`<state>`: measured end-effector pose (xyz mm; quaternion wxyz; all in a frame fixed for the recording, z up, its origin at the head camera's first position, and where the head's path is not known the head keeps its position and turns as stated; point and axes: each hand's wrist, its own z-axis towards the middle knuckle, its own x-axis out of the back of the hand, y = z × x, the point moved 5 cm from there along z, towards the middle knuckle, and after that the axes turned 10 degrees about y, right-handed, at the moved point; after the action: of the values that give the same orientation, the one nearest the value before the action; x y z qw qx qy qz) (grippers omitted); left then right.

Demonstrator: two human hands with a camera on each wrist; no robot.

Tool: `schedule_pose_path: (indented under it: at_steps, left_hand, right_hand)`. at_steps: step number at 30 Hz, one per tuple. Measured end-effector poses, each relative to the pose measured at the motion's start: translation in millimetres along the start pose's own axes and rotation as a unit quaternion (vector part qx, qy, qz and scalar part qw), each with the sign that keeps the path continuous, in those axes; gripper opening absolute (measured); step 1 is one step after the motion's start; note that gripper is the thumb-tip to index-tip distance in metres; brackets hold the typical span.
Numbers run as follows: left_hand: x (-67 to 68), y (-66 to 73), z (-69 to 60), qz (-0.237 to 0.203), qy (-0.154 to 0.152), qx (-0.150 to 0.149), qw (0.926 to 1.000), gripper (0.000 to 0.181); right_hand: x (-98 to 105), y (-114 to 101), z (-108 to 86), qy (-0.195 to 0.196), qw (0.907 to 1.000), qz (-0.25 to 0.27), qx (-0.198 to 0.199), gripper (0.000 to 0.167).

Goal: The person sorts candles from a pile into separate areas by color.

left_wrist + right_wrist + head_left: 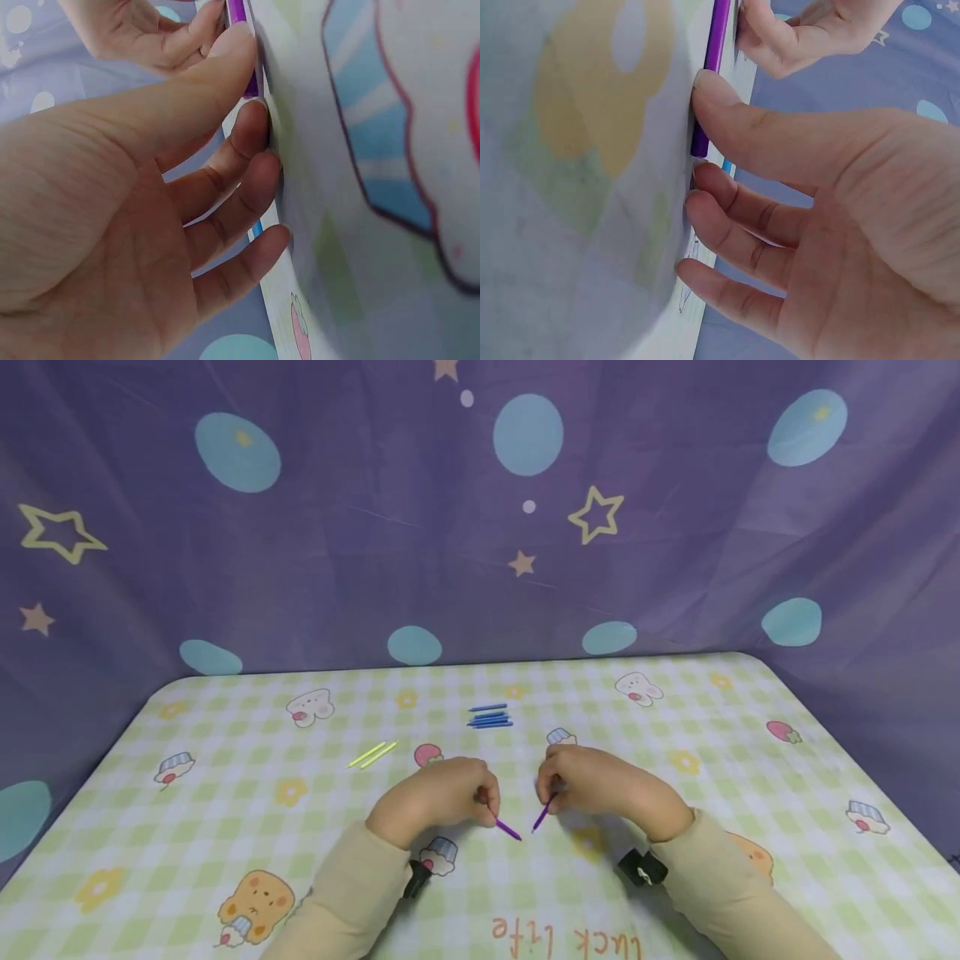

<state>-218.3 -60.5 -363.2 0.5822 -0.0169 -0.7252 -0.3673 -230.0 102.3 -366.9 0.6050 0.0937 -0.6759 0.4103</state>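
In the head view my left hand (pixel 438 793) pinches a thin purple stick (pixel 509 831) between thumb and fingers, low over the tablecloth. Across a small gap, my right hand (pixel 603 783) pinches a second purple stick (pixel 541 817). The free ends of both sticks slant toward each other without touching. Seen from the left wrist, the thumb covers part of the purple stick (pixel 250 88), and the other fingers are loosely bent. In the right wrist view, the thumb presses on the purple stick (pixel 717 37), whose blunt end shows below it.
Several blue sticks (pixel 491 722) lie together beyond my hands. Two yellow sticks (pixel 378 755) lie side by side to the left. A checked tablecloth (pixel 247 810) with printed pictures covers the table. Behind its far edge hangs a purple curtain (pixel 337 552).
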Motion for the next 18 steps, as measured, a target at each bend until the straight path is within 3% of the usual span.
schedule_pose_path:
  at_steps: [5,10,18]
  left_hand:
    - [1.0,-5.8,0.8,-0.008,0.001,0.019,0.9998,0.019]
    - [1.8,-5.3,1.6,-0.015,0.007,0.013,0.9998,0.019]
    - [2.3,-4.4,0.1,-0.006,0.013,0.025,0.9996,0.019]
  right_hand:
    - [0.2,1.4,0.3,0.0,1.0,0.0,0.001,0.024]
    - [6.7,6.8,-0.8,0.008,0.9999,0.013,-0.003,0.022]
    - [27.6,30.2,-1.9,0.048,0.9974,0.032,-0.043,0.01]
